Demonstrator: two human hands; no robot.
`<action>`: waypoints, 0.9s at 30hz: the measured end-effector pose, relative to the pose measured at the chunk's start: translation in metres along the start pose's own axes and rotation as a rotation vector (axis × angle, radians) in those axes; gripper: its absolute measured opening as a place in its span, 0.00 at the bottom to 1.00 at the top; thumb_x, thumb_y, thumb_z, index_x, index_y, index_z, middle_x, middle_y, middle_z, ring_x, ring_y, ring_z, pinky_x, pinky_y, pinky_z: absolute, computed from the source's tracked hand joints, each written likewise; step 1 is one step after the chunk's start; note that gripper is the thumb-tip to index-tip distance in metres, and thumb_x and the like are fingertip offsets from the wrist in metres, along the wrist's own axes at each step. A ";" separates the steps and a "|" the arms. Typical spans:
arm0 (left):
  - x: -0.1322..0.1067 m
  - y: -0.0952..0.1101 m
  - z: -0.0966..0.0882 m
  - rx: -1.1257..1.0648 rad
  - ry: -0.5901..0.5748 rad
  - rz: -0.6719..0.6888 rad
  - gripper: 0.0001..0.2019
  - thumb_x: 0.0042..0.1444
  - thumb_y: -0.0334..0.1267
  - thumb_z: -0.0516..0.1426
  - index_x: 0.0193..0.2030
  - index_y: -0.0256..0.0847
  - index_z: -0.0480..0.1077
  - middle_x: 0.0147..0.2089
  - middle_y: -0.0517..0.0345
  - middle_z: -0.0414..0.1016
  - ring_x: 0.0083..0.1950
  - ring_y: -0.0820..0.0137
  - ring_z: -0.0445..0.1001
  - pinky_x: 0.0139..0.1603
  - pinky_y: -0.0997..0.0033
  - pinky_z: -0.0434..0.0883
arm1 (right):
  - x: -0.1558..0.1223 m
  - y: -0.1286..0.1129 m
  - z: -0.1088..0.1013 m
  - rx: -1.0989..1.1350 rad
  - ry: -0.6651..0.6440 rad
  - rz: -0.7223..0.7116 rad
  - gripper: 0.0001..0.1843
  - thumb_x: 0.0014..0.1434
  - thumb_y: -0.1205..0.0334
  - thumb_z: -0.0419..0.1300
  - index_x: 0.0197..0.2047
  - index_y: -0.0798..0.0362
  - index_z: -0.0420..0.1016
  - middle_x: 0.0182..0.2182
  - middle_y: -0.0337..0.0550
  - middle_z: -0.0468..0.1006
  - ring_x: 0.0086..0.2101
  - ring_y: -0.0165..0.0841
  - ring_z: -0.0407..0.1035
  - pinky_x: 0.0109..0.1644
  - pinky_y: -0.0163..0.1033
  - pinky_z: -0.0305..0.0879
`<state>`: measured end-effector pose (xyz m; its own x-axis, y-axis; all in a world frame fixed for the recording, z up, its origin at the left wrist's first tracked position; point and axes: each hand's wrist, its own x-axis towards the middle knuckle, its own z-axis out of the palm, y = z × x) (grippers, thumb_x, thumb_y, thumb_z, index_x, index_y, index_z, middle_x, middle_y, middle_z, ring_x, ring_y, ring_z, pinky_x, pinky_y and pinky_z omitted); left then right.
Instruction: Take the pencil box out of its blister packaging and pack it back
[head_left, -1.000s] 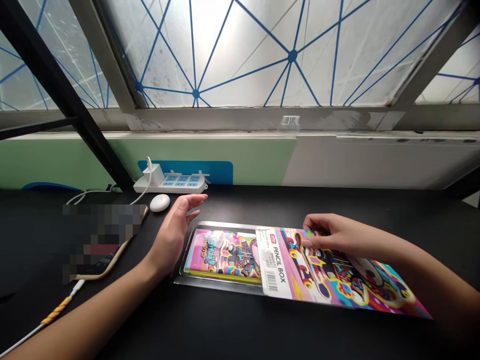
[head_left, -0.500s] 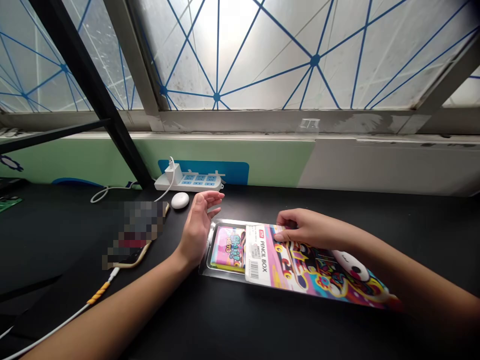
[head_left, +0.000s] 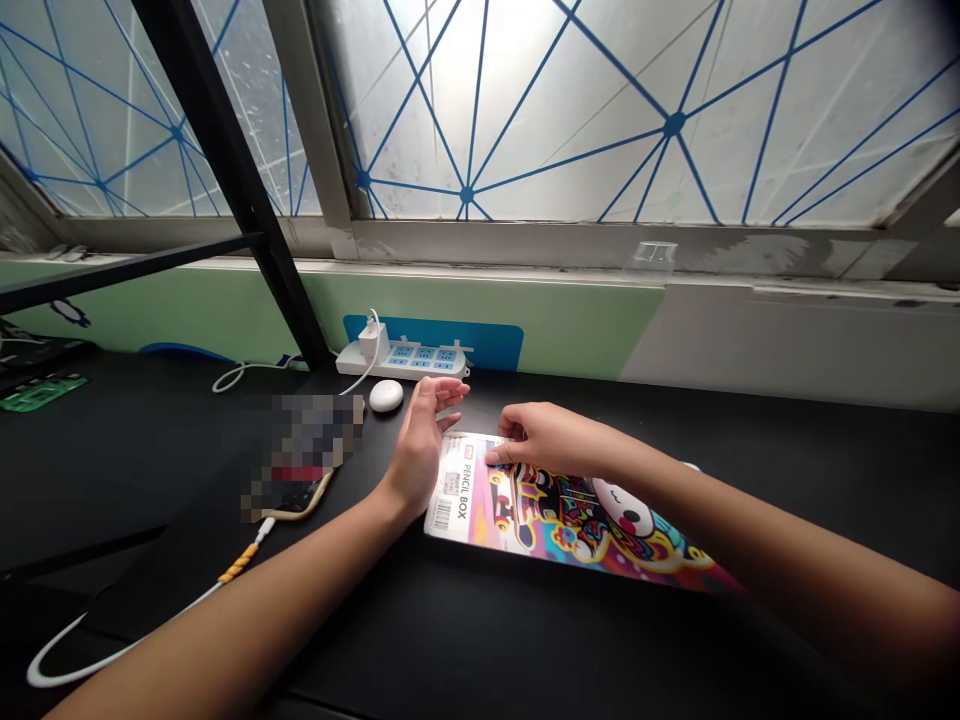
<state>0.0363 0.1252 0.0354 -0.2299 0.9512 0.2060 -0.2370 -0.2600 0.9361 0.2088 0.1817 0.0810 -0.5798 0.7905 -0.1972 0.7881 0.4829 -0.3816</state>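
Observation:
A colourful cardboard sleeve (head_left: 559,505), printed with "PENCIL BOX" and a cartoon figure, lies flat on the black desk. My right hand (head_left: 547,437) pinches its far edge near the left end, thumb on the printed face. At the sleeve's left end stands my left hand (head_left: 424,450), open, its fingers stretched away from me and its palm side against or very near that end. The clear tray inside the sleeve does not show. My right forearm crosses over the sleeve's right part.
Left of my hands are a phone (head_left: 307,450) on a white cable (head_left: 262,530) and a round white case (head_left: 386,396). A power strip (head_left: 424,360) stands by the wall. A black metal post (head_left: 247,210) rises at the left, with a green circuit board (head_left: 45,393) beyond.
My right hand has slid the sleeve left, up to my left hand, covering the tray and pink case that showed before. The camera view has shifted slightly left.

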 end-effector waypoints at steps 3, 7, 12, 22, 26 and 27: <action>0.001 0.003 -0.001 -0.003 0.025 -0.045 0.20 0.72 0.53 0.45 0.48 0.43 0.71 0.55 0.48 0.75 0.61 0.59 0.70 0.58 0.60 0.66 | -0.023 0.011 -0.002 -0.078 0.170 0.023 0.23 0.58 0.41 0.63 0.48 0.48 0.74 0.50 0.49 0.79 0.44 0.46 0.74 0.44 0.46 0.67; 0.000 0.005 -0.003 0.003 0.045 -0.152 0.09 0.65 0.40 0.53 0.48 0.44 0.70 0.57 0.49 0.75 0.63 0.59 0.69 0.61 0.58 0.65 | -0.070 0.057 -0.002 -0.066 0.322 0.056 0.24 0.63 0.36 0.56 0.47 0.46 0.74 0.48 0.47 0.80 0.42 0.45 0.75 0.44 0.48 0.69; -0.002 0.002 -0.003 0.050 0.033 -0.206 0.28 0.43 0.21 0.53 0.52 0.45 0.70 0.60 0.50 0.73 0.67 0.60 0.67 0.66 0.55 0.64 | -0.100 0.120 0.004 0.243 0.202 0.190 0.26 0.64 0.33 0.53 0.43 0.47 0.76 0.40 0.45 0.83 0.39 0.42 0.77 0.38 0.43 0.71; 0.000 -0.009 0.003 -0.017 0.055 -0.350 0.21 0.53 0.24 0.61 0.53 0.46 0.73 0.64 0.50 0.73 0.67 0.60 0.71 0.58 0.64 0.75 | -0.095 0.130 0.007 0.315 0.251 0.178 0.26 0.66 0.36 0.52 0.30 0.49 0.70 0.28 0.40 0.78 0.32 0.38 0.71 0.32 0.40 0.62; -0.001 -0.008 0.007 0.016 0.114 -0.465 0.15 0.59 0.26 0.60 0.52 0.45 0.73 0.61 0.47 0.77 0.59 0.60 0.79 0.43 0.69 0.81 | -0.098 0.134 0.009 0.288 0.279 0.168 0.27 0.66 0.36 0.52 0.27 0.49 0.67 0.26 0.39 0.74 0.29 0.36 0.67 0.31 0.39 0.59; -0.001 -0.007 0.008 0.026 0.126 -0.480 0.14 0.60 0.26 0.60 0.51 0.44 0.73 0.60 0.47 0.77 0.56 0.61 0.80 0.41 0.70 0.81 | -0.098 0.134 0.009 0.282 0.283 0.164 0.27 0.66 0.36 0.52 0.27 0.48 0.67 0.26 0.39 0.75 0.29 0.36 0.67 0.31 0.39 0.59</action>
<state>0.0457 0.1274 0.0308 -0.2137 0.9345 -0.2846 -0.3205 0.2081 0.9241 0.3696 0.1656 0.0409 -0.3411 0.9394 -0.0355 0.7552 0.2514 -0.6054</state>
